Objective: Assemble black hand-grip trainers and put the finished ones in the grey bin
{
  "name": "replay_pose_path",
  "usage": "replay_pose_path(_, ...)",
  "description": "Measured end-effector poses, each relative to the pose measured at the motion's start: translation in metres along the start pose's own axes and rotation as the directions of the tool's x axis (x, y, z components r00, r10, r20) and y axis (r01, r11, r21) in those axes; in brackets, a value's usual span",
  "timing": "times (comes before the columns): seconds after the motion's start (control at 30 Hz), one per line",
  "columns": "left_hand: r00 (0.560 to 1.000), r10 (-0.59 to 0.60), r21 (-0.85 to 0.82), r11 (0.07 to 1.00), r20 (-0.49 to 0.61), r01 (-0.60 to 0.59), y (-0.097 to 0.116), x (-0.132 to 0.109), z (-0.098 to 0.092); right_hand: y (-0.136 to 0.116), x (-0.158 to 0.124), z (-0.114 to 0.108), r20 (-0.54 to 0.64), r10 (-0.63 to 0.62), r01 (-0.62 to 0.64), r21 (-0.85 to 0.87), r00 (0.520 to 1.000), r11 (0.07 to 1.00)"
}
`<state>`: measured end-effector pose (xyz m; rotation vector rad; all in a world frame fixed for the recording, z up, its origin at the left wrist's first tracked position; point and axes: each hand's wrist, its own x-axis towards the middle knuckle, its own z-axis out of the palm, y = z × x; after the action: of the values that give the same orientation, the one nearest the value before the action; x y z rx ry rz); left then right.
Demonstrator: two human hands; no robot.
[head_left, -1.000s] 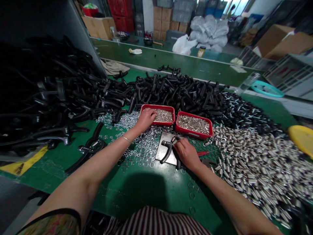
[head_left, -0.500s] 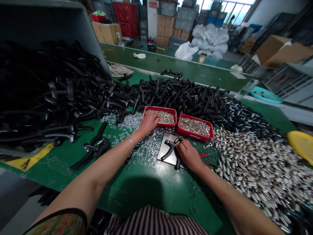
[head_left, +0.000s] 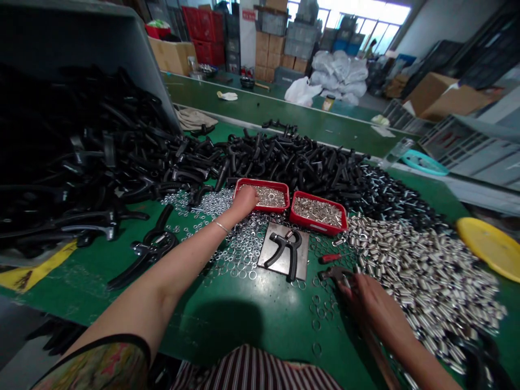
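Right hand (head_left: pixel 368 297): now off the black two-handled plastic hand grip (head_left: pixel 293 254) and over at the steel-headed, wooden-handled hammer (head_left: pixel 335 273); fingers bend over it just behind the head, can't tell if closed.
Hammer: lies to the right of the plate, head toward it; likely being taken up, which calls for a firm hold on the handle, clear of loose rings.
Hand grip: lies flat on the square silver metal plate (head_left: pixel 283 264), no hand on it, handles spread toward the person; short silver cylinder at its top end.
Red-handled screwdriver (head_left: pixel 331 258): between plate and cylinders, untouched.
Silver metal rings (head_left: pixel 244 265): loose left of the plate.
Left hand (head_left: pixel 245 200): stays in the left red plastic tray (head_left: pixel 276 209), fingertips bunched in small metal bits; whether they pinch one is hidden. Step looks like picking a small part; next calls for a clean lift over the rim.
Right red plastic tray (head_left: pixel 314 226): small silver pins, no hand near.
Silver cylinder pile (head_left: pixel 398 260): beyond right hand.
Black handle heap (head_left: pixel 284 154): behind both trays.
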<state>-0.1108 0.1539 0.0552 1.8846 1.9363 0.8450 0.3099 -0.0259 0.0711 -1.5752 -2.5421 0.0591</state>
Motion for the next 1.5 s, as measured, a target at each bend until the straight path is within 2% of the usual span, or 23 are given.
replay_pose_path(0.1,0.999,0.022,0.014,1.0,-0.031,-0.022,0.0,0.0,0.002,0.01,-0.053,0.01,0.059,0.009,-0.003,-0.105,0.998,0.995)
replay_pose_path(0.17,0.996,0.045,0.009,0.999,-0.076,-0.044,0.002,-0.005,0.001,0.01,-0.062,0.014,0.045,0.007,-0.002,-0.117,0.999,0.993)
replay_pose_path(0.27,0.988,0.047,-0.023,0.998,-0.149,-0.051,0.004,-0.011,-0.004,0.007,-0.049,0.007,-0.034,0.044,-0.046,-0.034,0.998,0.998)
replay_pose_path(0.33,0.981,0.03,-0.05,0.998,-0.192,-0.041,0.005,-0.012,-0.007,0.003,-0.034,-0.005,-0.043,0.137,-0.131,0.121,0.99,0.984)
replay_pose_path(0.4,0.975,0.0,-0.115,0.993,-0.221,-0.026,0.006,-0.012,-0.009,-0.006,-0.018,-0.017,0.046,0.194,-0.198,0.301,0.98,0.933)
replay_pose_path(0.47,0.973,-0.068,-0.282,0.959,-0.221,0.003,0.009,-0.013,-0.01,-0.021,-0.002,-0.028,0.163,0.158,-0.213,0.411,0.974,0.886)
replay_pose_path(0.5,0.971,-0.11,-0.389,0.921,-0.211,0.02,0.012,-0.015,-0.011,-0.03,0.006,-0.032,0.195,0.13,-0.204,0.43,0.972,0.88)
replay_pose_path(0.57,0.969,-0.161,-0.568,0.823,-0.188,0.026,0.02,-0.022,-0.012,-0.048,0.023,-0.037,0.178,0.092,-0.162,0.433,0.98,0.887)
replay_pose_path(0.63,0.973,-0.14,-0.654,0.757,-0.182,-0.013,0.029,-0.032,-0.013,-0.063,0.04,-0.038,0.102,0.088,-0.123,0.414,0.991,0.902)
replay_pose_path(0.7,0.982,-0.098,-0.694,0.719,-0.164,-0.044,0.036,-0.043,-0.013,-0.073,0.057,-0.036,0.083,0.074,-0.099,0.353,0.994,0.931)
replay_pose_path(0.77,0.989,-0.08,-0.689,0.724,-0.123,-0.027,0.038,-0.053,-0.012,-0.076,0.069,-0.033,0.157,0.027,-0.071,0.279,0.987,0.958)
replay_pose_path(0.83,0.993,-0.07,-0.635,0.773,-0.099,-0.009,0.035,-0.06,-0.011,-0.076,0.077,-0.031,0.226,-0.033,-0.036,0.295,0.974,0.955)
replay_pose_path(0.9,0.995,-0.044,-0.572,0.82,-0.094,-0.018,0.03,-0.065,-0.009,-0.074,0.078,-0.031,0.198,-0.037,-0.042,0.381,0.979,0.924)
replay_pose_path(0.97,0.997,-0.008,-0.545,0.838,-0.082,-0.038,0.029,-0.07,-0.008,-0.07,0.074,-0.028,0.133,0.009,-0.063,0.41,0.991,0.91)
replay_pose_path(1.07,1.0,0.023,-0.572,0.82,-0.016,-0.028,0.037,-0.074,-0.004,-0.062,0.068,-0.019,0.168,0.031,-0.089,0.349,0.985,0.933)
replay_pose_path(1.17,0.997,-0.002,-0.683,0.729,0.077,0.055,0.05,-0.076,0.001,-0.051,0.067,-0.013,0.261,0.015,-0.128,0.425,0.965,0.896)
replay_pose_path(1.27,0.99,-0.014,-0.756,0.644,0.143,0.118,0.058,-0.076,0.008,-0.044,0.069,-0.012,0.22,0.093,-0.189,0.47,0.971,0.862)
replay_pose_path(1.37,0.989,0.029,-0.726,0.682,0.147,0.088,0.059,-0.077,0.013,-0.043,0.069,-0.007,0.17,0.138,-0.193,0.366,0.976,0.91)
replay_pose_path(1.5,0.978,0.078,-0.675,0.734,0.196,0.076,0.066,-0.082,0.013,-0.043,0.059,0.005,0.18,0.028,-0.084,0.312,0.983,0.946)
